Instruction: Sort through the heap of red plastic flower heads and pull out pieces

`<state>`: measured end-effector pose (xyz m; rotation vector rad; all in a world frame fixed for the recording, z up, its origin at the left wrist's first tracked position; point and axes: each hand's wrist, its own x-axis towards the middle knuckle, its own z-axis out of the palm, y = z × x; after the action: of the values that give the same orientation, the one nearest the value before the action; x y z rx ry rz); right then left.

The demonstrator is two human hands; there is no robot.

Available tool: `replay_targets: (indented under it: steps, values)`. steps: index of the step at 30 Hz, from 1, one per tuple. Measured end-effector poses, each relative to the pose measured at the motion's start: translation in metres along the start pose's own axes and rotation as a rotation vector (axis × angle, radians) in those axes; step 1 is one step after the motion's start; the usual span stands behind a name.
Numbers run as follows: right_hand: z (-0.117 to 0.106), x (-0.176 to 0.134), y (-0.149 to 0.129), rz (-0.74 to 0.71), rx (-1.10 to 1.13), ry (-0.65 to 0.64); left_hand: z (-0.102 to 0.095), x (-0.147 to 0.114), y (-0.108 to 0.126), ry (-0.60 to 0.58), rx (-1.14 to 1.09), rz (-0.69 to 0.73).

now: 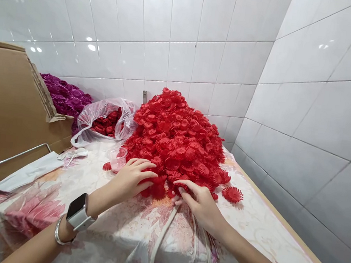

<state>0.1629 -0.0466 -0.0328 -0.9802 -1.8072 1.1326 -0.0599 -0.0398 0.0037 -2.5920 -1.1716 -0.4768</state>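
Note:
A tall heap of red artificial flower heads [175, 135] with fringed petals stands on the cloth-covered table. At its front left lies my left hand [134, 175], fingers spread and reaching over the lowest flowers; its palm is turned away from view. My right hand [194, 200] is curled at the front of the heap, thumb and fingers closed round what looks like a red flower, mostly hidden by the fingers. Just under those fingertips a white cord [163, 232] runs down over the table's front edge. One loose red flower [232, 194] lies to the right.
A clear plastic cup [117, 158] stands near my left hand. Behind it is a clear bag [81, 130] of darker red pieces, beside a purple flower heap [66, 94]. A cardboard box [15, 107] and metal wire handle [15, 158] occupy the left. Tiled walls close the back and right.

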Motion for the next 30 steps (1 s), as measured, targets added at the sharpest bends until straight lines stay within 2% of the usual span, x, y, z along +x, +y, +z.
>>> replay_targets:
  steps: [4, 8, 13, 17, 22, 27, 30]
  values:
    - [0.003, 0.0, 0.001, 0.019, 0.097, -0.013, -0.004, 0.005, 0.03, 0.086, -0.261, -0.14]
    - [0.004, -0.002, 0.0, 0.031, 0.15, -0.028, 0.006, 0.01, 0.055, 0.12, -0.487, -0.299]
    - [0.002, -0.003, -0.003, -0.06, -0.127, 0.077, 0.015, 0.012, 0.065, 0.117, -0.661, -0.289]
    - [0.0, -0.003, -0.005, -0.098, -0.366, 0.137, 0.013, 0.014, 0.071, 0.112, -0.791, -0.375]
    - [-0.001, -0.005, -0.014, -0.165, -0.469, 0.193, 0.005, 0.019, 0.076, 0.139, -0.686, -0.576]
    - [0.002, -0.006, -0.022, -0.239, -0.571, 0.182, -0.006, 0.029, 0.082, 0.135, -0.582, -0.569]
    - [-0.004, -0.003, -0.024, -0.212, -0.703, 0.202, -0.008, 0.04, 0.087, 0.089, -0.348, -0.532]
